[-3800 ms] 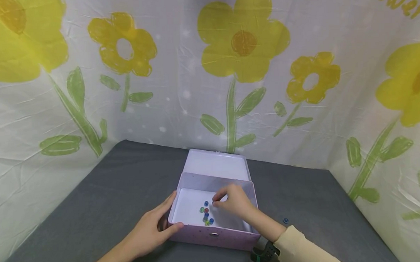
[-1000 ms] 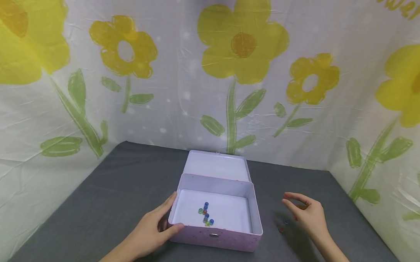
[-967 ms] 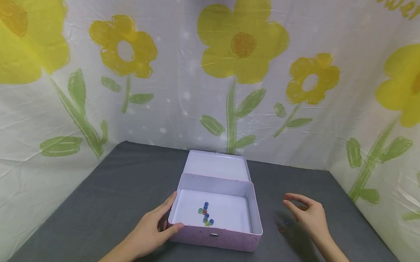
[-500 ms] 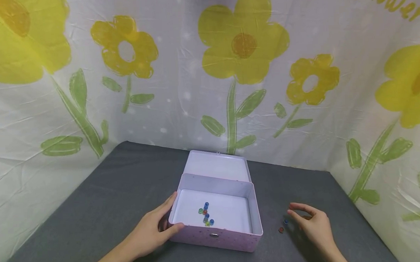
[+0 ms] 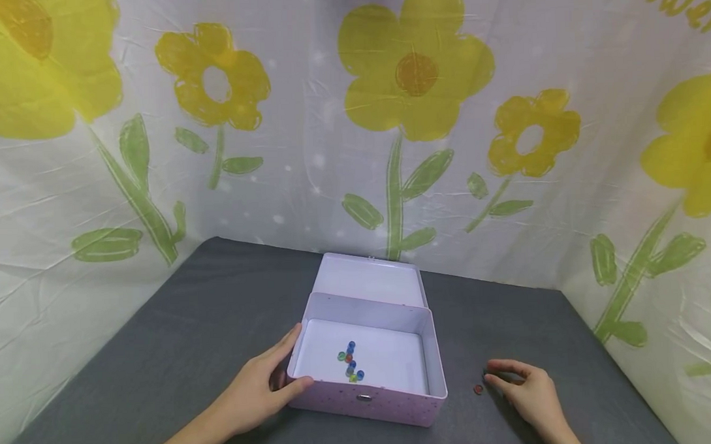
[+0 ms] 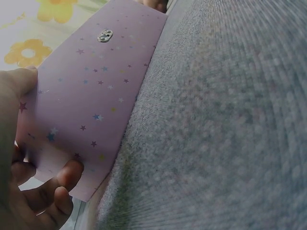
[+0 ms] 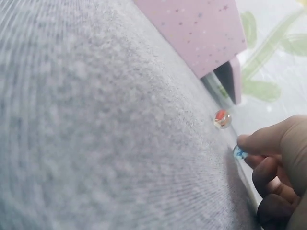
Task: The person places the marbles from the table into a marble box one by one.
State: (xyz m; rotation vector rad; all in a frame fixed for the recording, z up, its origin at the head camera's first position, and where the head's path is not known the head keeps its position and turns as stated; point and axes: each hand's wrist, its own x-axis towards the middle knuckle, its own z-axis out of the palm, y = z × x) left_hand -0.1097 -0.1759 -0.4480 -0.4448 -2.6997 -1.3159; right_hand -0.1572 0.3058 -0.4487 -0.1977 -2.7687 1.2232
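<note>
A pink tin box point(image 5: 368, 408) printed with small stars stands with its lid raised at the back. My left hand point(image 5: 252, 389) grips its front left corner, the thumb on the front face and the fingers along the left side. Inside, several glass marbles in blue, green, red and yellow lie in a loose line on the white floor. Right of the box, my right hand point(image 5: 529, 392) pinches a blue marble point(image 7: 239, 153) between thumb and forefinger, low at the tabletop. Beside it on the cloth lies a red marble point(image 5: 478, 389), clear glass with a red-orange swirl in the right wrist view.
The box's lid point(image 5: 369, 280) leans back behind it. Dark grey cloth point(image 5: 189, 332) covers the table, and a white curtain point(image 5: 305, 119) with yellow flowers hangs along its back and sides.
My right hand left the box for the table on the right, then lowered and took hold of the blue marble. A red marble now lies beside it. The left hand stays on the box.
</note>
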